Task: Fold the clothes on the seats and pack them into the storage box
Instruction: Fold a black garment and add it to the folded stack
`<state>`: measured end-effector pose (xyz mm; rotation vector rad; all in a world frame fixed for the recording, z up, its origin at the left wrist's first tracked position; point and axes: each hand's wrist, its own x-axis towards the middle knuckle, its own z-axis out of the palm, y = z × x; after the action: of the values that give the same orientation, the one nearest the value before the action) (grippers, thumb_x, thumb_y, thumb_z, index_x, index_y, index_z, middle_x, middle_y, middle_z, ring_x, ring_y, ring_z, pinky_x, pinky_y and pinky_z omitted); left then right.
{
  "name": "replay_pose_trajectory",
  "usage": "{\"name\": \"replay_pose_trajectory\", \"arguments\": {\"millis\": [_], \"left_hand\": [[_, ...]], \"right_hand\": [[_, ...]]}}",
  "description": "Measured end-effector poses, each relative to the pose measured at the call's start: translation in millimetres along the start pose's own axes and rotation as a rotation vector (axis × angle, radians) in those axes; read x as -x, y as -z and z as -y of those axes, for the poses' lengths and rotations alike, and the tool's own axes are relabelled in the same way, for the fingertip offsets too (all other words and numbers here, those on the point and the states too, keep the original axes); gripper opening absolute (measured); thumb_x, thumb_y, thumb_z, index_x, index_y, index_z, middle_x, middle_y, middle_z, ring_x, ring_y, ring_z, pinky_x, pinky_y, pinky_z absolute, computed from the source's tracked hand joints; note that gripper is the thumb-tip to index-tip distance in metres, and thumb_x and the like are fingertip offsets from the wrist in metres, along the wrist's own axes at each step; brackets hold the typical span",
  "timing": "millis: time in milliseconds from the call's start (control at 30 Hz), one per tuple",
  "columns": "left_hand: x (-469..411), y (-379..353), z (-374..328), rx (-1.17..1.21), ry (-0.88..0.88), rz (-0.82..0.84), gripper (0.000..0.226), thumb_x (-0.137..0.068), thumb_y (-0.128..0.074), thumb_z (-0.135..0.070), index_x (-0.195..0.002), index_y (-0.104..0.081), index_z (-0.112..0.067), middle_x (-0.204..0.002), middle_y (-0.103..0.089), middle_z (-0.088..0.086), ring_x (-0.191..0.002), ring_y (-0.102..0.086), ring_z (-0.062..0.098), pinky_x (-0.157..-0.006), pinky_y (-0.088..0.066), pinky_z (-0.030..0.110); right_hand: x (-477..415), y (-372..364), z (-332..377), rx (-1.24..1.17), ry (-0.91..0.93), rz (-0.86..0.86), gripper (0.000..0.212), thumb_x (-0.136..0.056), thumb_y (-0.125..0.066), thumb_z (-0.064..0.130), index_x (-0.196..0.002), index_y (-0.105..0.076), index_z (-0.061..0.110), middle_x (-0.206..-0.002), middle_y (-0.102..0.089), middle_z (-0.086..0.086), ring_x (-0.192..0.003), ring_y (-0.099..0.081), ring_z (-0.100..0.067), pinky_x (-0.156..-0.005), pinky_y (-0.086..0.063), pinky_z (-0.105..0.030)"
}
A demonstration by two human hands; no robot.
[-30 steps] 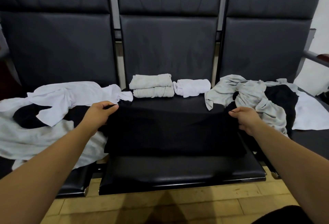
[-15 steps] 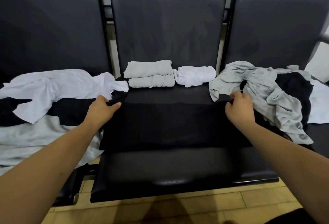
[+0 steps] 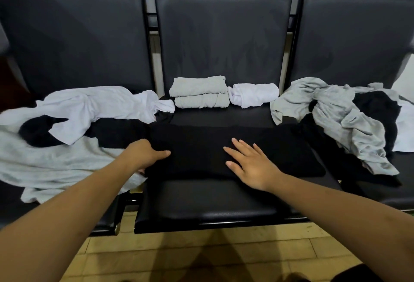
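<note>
My left arm reaches in from the lower left. My left hand (image 3: 146,155) grasps the left end of the folded black cloth garment (image 3: 268,149), thumb laid on top and fingers curled under its edge. My right arm comes in from the lower right. My right hand (image 3: 251,166) lies palm down on the garment's middle, fingers straight and spread, grasping nothing.

The garment lies as a long band across the black padded middle seat (image 3: 212,205). Its long axis runs left to right, parallel to the seat's front edge. At the seat's back edge sit two stacked folded grey cloths (image 3: 199,92), with a rolled white cloth (image 3: 254,94) just beside them. A loose white, grey and black heap (image 3: 78,111) covers the left seat, and a grey and black heap (image 3: 349,120) the right.
</note>
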<state>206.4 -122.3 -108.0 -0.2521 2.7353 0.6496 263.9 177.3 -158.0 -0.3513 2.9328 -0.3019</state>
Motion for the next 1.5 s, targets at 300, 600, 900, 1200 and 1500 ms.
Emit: {"name": "replay_pose_trajectory", "arguments": {"millis": [300,600,900,1200,1500], "left_hand": [[12.2,-15.7,0.0,-0.088,-0.110,-0.002,0.048,-0.083,-0.072,-0.052,-0.093,-0.053,-0.008,-0.089,-0.060,0.006,-0.080,-0.057,0.018,-0.065,-0.041,0.027],[20.1,-12.7,-10.5,0.020,-0.108,-0.087,0.044,-0.086,-0.072,-0.047,-0.076,-0.055,-0.008,-0.068,-0.062,0.003,-0.059,-0.056,0.012,-0.052,-0.041,0.022],[34.4,-20.2,-38.2,0.961,0.194,0.330,0.027,-0.082,-0.080,-0.032,-0.091,-0.065,-0.012,-0.092,-0.068,0.005,-0.074,-0.061,0.019,-0.061,-0.048,0.026],[26.6,3.2,-35.2,1.070,0.189,0.243,0.012,-0.085,-0.064,-0.009,-0.096,-0.069,-0.010,-0.083,-0.071,0.009,-0.067,-0.067,0.022,-0.054,-0.056,0.027],[56.2,57.4,-22.8,0.948,-0.064,0.167,0.012,-0.085,-0.063,-0.010,-0.094,-0.066,-0.004,-0.083,-0.067,0.016,-0.070,-0.063,0.026,-0.063,-0.046,0.031]], "right_hand": [[27.5,15.9,-23.2,0.015,-0.004,0.102,0.058,-0.104,-0.033,0.054,-0.158,-0.017,0.040,-0.168,0.003,0.011,-0.154,0.004,-0.006,-0.125,0.004,-0.035],[28.6,24.0,-33.1,0.020,-0.032,0.008,0.059,-0.097,-0.035,0.062,-0.150,-0.038,0.036,-0.167,-0.016,0.006,-0.153,-0.015,-0.014,-0.126,-0.010,-0.040],[20.2,6.6,-13.8,0.068,-0.033,0.021,0.091,-0.073,0.009,0.077,-0.157,-0.006,0.045,-0.168,0.009,0.012,-0.153,0.015,-0.010,-0.124,0.010,-0.044],[12.4,-0.5,14.8,-0.021,0.025,0.058,0.081,-0.087,-0.006,0.075,-0.159,-0.009,0.039,-0.168,0.006,0.013,-0.153,0.016,-0.011,-0.123,0.013,-0.045],[-34.0,-17.5,116.5,-0.682,0.060,0.068,0.052,-0.106,-0.029,0.050,-0.155,-0.034,0.032,-0.164,-0.028,0.009,-0.154,-0.008,-0.008,-0.125,0.008,-0.039]]}}
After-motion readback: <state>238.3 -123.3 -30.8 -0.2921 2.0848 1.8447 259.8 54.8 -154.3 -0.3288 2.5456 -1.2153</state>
